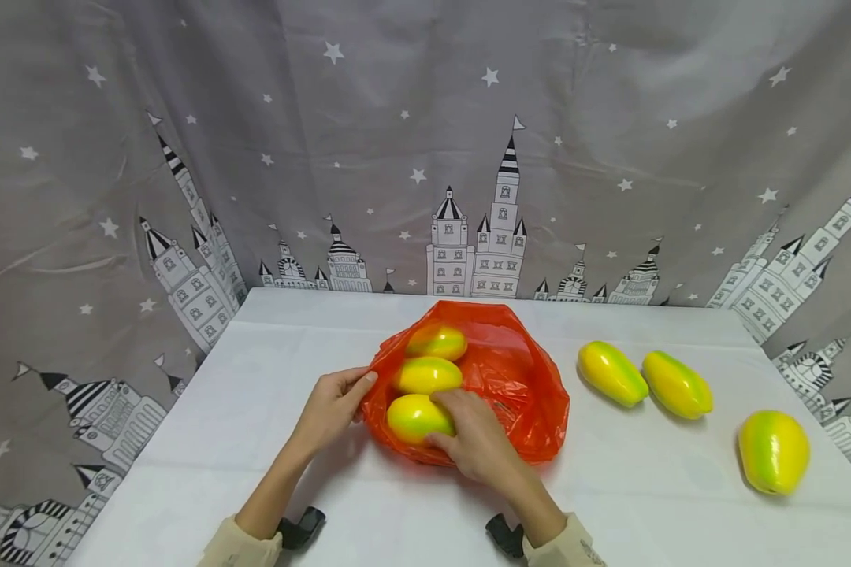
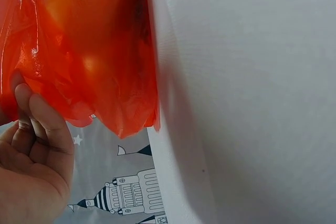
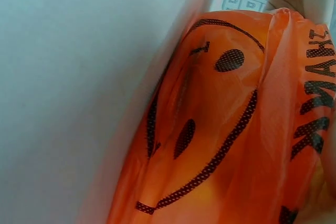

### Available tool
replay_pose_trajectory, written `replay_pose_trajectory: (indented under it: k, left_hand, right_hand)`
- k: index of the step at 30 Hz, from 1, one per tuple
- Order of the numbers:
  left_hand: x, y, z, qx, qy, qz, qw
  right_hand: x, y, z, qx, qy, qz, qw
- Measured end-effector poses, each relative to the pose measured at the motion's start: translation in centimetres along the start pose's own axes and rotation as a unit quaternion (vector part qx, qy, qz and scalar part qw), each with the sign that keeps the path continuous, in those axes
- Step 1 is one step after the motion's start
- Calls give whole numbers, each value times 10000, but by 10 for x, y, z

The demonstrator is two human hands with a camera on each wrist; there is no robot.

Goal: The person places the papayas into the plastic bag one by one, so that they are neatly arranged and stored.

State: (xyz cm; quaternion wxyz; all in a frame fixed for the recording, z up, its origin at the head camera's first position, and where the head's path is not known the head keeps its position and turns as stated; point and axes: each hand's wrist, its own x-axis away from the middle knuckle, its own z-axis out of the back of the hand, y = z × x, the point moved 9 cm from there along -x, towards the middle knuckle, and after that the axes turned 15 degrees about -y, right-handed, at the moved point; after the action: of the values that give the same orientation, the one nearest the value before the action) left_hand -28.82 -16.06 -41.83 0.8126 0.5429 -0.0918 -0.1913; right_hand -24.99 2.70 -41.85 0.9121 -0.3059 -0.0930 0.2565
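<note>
A red plastic bag (image 1: 499,354) lies with its mouth spread wide on the white table. Inside, along its left side, three yellow-green papayas line up: a back one (image 1: 440,342), a middle one (image 1: 428,376) and a front one (image 1: 414,419). My left hand (image 1: 332,405) pinches the bag's left rim between thumb and fingers; the left wrist view shows curled fingers (image 2: 50,114) at the red plastic. Reaching into the bag, my right hand (image 1: 478,441) grips the front papaya from its right side. The bag's wall (image 3: 226,129), printed with a black smiley face, hides that grip in the right wrist view.
To the right of the bag, two papayas lie side by side, one (image 1: 612,374) left of the other (image 1: 677,384). A third papaya (image 1: 773,452) sits nearer the table's right edge. A grey curtain (image 1: 369,118) with castles and stars hangs behind the table (image 1: 269,331).
</note>
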Motion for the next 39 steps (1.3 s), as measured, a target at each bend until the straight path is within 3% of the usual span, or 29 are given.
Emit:
replay_pose_trajectory:
  k: [23, 39]
  left_hand:
    - [0, 2, -2, -20, 28, 78, 10000]
    - [-1, -1, -1, -20, 60, 136, 9999]
  right_hand:
    - [4, 7, -2, -36, -142, -159, 9998]
    - [8, 4, -1, 86, -202, -11, 9998]
